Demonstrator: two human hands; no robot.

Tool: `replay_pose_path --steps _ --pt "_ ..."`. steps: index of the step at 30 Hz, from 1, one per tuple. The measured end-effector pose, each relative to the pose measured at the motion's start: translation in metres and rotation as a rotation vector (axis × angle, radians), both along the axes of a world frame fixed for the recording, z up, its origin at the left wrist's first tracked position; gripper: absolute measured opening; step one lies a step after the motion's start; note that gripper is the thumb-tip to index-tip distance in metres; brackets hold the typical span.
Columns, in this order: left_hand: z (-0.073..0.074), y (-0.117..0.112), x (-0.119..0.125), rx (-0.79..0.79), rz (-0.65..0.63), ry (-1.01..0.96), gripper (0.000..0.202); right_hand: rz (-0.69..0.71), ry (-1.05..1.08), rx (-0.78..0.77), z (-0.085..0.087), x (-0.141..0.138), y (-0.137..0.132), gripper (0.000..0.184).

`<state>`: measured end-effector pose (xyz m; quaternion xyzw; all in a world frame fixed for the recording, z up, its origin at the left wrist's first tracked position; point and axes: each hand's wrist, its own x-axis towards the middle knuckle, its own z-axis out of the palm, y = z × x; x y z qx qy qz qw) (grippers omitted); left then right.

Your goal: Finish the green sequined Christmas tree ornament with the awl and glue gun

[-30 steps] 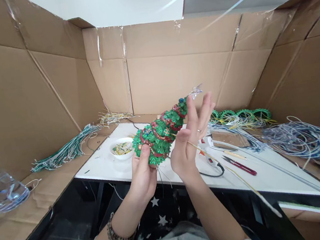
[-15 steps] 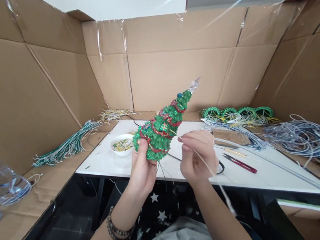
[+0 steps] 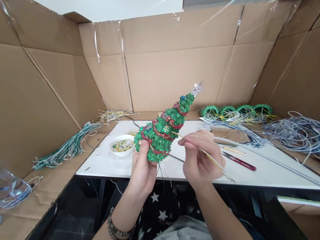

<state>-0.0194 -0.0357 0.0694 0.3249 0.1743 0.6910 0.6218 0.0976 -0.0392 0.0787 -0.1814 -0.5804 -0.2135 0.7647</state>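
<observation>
My left hand grips the wide base of a small green beaded tree with red garlands and a clear tip, tilted up to the right above the white table. My right hand is closed in a pinch on a thin yellowish wire. The wire runs from the tree's side, through my fingers, and down to the right.
A white bowl of small bits sits left of the tree. Red-handled snips and a glue gun lie behind my right hand. Bundles of green-white wires, green beaded rings and blue-white wire coils lie around. Cardboard walls enclose the table.
My right hand went from flat and open beside the tree to a pinch on the wire. The wire now stretches taut from the tree. The tree stayed in my left hand.
</observation>
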Motion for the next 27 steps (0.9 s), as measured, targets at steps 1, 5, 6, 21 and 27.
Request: replay_pose_path --steps 1,5,6,21,27 --pt "0.000 0.000 0.000 -0.007 0.003 0.003 0.042 -0.026 -0.011 -0.025 0.002 0.000 0.000 0.013" --pt "0.001 -0.002 0.001 -0.008 -0.005 0.022 0.044 -0.103 -0.053 -0.227 0.005 0.000 -0.001 0.013" --pt "0.001 -0.002 0.001 -0.007 -0.009 0.027 0.045 -0.086 -0.032 -0.249 0.003 0.000 -0.001 0.016" --pt "-0.003 -0.001 0.000 0.033 -0.013 0.049 0.042 -0.020 0.097 -0.180 -0.006 0.002 0.004 0.030" --pt "-0.003 -0.001 0.000 0.042 -0.010 0.057 0.043 -0.061 0.051 -0.028 -0.008 0.004 0.008 0.022"
